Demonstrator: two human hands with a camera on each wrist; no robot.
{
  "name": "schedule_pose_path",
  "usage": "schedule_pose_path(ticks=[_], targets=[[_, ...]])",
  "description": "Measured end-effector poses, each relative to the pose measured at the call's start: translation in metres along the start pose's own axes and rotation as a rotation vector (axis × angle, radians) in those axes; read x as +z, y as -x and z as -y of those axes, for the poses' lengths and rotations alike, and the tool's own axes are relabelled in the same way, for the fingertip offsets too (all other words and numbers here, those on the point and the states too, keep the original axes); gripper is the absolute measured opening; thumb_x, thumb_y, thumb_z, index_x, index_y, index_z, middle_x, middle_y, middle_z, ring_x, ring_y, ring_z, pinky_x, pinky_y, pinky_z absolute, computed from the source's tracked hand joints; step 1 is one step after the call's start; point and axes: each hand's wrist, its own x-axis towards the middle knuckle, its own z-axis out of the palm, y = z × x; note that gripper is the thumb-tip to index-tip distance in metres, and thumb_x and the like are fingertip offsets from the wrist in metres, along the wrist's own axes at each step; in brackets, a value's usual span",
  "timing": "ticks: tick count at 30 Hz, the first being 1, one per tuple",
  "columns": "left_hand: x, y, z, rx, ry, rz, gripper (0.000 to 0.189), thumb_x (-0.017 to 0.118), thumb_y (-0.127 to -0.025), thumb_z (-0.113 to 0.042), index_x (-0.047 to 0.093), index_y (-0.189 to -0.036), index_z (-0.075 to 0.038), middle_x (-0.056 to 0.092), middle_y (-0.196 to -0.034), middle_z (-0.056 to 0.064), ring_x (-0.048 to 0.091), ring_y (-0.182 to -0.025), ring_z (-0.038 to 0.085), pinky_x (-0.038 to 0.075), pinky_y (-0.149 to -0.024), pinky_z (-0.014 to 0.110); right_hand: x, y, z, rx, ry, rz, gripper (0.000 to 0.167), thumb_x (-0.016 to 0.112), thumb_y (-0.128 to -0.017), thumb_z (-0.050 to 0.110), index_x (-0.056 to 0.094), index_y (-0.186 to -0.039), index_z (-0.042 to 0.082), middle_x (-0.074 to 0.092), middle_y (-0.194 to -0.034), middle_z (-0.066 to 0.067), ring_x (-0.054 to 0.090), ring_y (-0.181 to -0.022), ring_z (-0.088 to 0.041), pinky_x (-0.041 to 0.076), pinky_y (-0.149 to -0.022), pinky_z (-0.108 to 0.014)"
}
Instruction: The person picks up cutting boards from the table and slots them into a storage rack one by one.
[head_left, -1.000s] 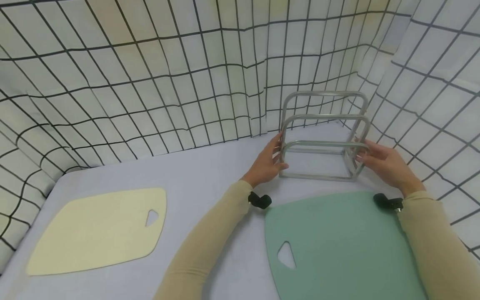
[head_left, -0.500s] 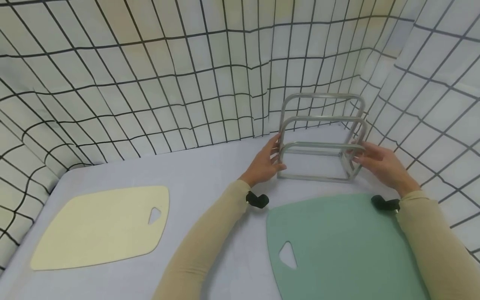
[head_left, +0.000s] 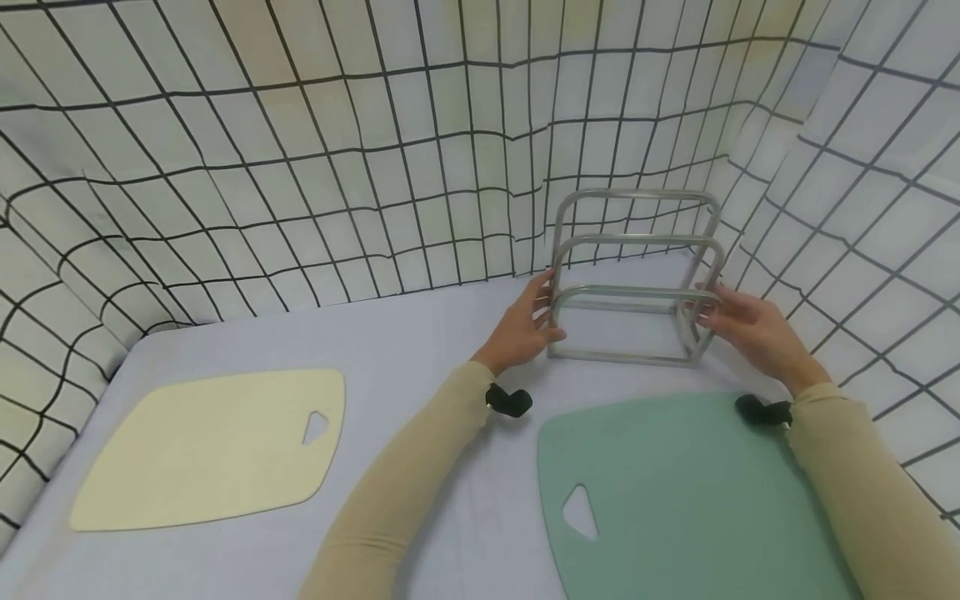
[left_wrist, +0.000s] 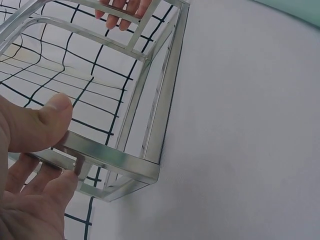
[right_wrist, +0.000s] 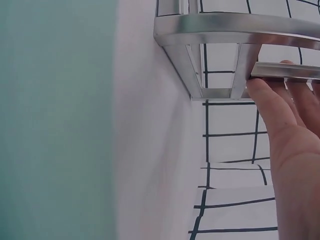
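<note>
A silver metal rack (head_left: 637, 239) with three upright hoops stands on the white tabletop at the back right. My left hand (head_left: 517, 333) grips its left side; in the left wrist view the thumb lies over a flat bar of the rack (left_wrist: 115, 160), with the fingers below. On the opposite side, my right hand (head_left: 757, 333) holds the rack's lower frame. The right wrist view has those fingers (right_wrist: 270, 105) against an inner bar, their tips partly hidden behind metal. In front of the rack lies a flat green cutting board (head_left: 675, 483) with a cut-out handle hole.
A pale yellow cutting board (head_left: 210, 450) lies flat at the left of the table. White cloth walls with black grid lines (head_left: 375, 167) enclose the back and sides, close behind the rack and near the right hand.
Both hands have shifted the rack slightly to the left across the table. The head view has turned a little, and the two boards lie as before.
</note>
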Motion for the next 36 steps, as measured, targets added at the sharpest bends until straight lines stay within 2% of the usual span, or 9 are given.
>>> schedule_pose_path(ticks=[5,13,16,20,23,26,29,32,36], targets=[[-0.003,0.002,0.001,-0.002,-0.015,-0.003,0.097,0.073,-0.09,0.001,0.018,-0.165,-0.029,0.038,-0.165,0.011,0.038,-0.156,0.026,0.04,-0.123,0.031,0.003,-0.004,0.002,-0.018,-0.057,0.012,0.067,0.059,-0.106,0.021,0.027,-0.164,0.015,0.047,-0.158,-0.026,0.058,-0.113,0.02,0.041,-0.096,0.0],[-0.01,0.007,0.001,-0.016,-0.008,-0.008,0.096,0.073,-0.09,0.0,0.018,-0.164,-0.029,0.037,-0.166,0.01,0.037,-0.157,0.026,0.04,-0.124,0.032,0.005,-0.009,0.008,0.008,-0.008,0.022,0.067,0.06,-0.105,0.027,0.029,-0.164,0.02,0.043,-0.162,-0.02,0.051,-0.12,0.02,0.04,-0.098,-0.001],[-0.011,0.009,0.001,-0.022,-0.004,-0.012,0.096,0.073,-0.09,0.0,0.018,-0.165,-0.028,0.036,-0.166,0.01,0.037,-0.157,0.025,0.04,-0.123,0.032,0.006,-0.011,0.01,0.027,0.011,0.027,0.067,0.06,-0.105,0.03,0.028,-0.164,0.023,0.044,-0.163,-0.017,0.053,-0.138,0.001,0.04,-0.098,-0.002],[-0.013,0.01,0.003,-0.015,0.008,-0.03,0.095,0.072,-0.09,0.002,0.02,-0.164,-0.028,0.037,-0.165,0.011,0.038,-0.156,0.025,0.04,-0.123,0.032,0.007,-0.013,0.012,0.04,0.007,0.041,0.07,0.059,-0.106,0.032,0.024,-0.165,0.021,0.041,-0.165,-0.016,0.041,-0.152,-0.035,0.039,-0.098,-0.001],[-0.014,0.01,0.004,-0.008,0.013,-0.041,0.095,0.072,-0.089,0.003,0.021,-0.164,-0.028,0.038,-0.164,0.011,0.038,-0.156,0.026,0.04,-0.123,0.032,0.008,-0.014,0.013,0.03,0.002,0.046,0.071,0.059,-0.106,0.031,0.023,-0.166,0.018,0.039,-0.166,-0.017,0.039,-0.151,-0.041,0.039,-0.098,0.0],[-0.015,0.011,0.005,-0.011,0.009,-0.041,0.096,0.072,-0.089,0.003,0.02,-0.164,-0.029,0.037,-0.164,0.01,0.038,-0.156,0.026,0.04,-0.123,0.032,0.01,-0.014,0.014,0.018,0.005,0.042,0.071,0.059,-0.106,0.03,0.024,-0.165,0.018,0.041,-0.165,-0.017,0.043,-0.151,-0.033,0.039,-0.098,0.0],[-0.016,0.012,0.006,-0.019,0.005,-0.041,0.096,0.072,-0.09,0.002,0.02,-0.164,-0.03,0.037,-0.165,0.01,0.037,-0.157,0.026,0.04,-0.124,0.032,0.012,-0.015,0.014,0.008,0.003,0.037,0.068,0.059,-0.106,0.03,0.026,-0.165,0.021,0.043,-0.163,-0.018,0.051,-0.142,-0.005,0.039,-0.098,-0.001],[-0.018,0.013,0.006,-0.018,0.008,-0.039,0.095,0.072,-0.09,0.002,0.021,-0.164,-0.029,0.037,-0.165,0.01,0.037,-0.157,0.026,0.039,-0.124,0.032,0.015,-0.017,0.014,-0.007,-0.009,0.033,0.067,0.059,-0.106,0.029,0.028,-0.165,0.022,0.045,-0.161,-0.019,0.05,-0.125,0.016,0.04,-0.098,-0.002],[-0.021,0.014,0.008,-0.01,0.016,-0.039,0.095,0.072,-0.09,0.003,0.021,-0.164,-0.029,0.038,-0.164,0.009,0.037,-0.157,0.026,0.039,-0.124,0.032,0.018,-0.018,0.014,-0.027,-0.031,0.028,0.065,0.059,-0.106,0.028,0.029,-0.164,0.022,0.047,-0.16,-0.02,0.052,-0.121,0.018,0.041,-0.098,-0.002]])
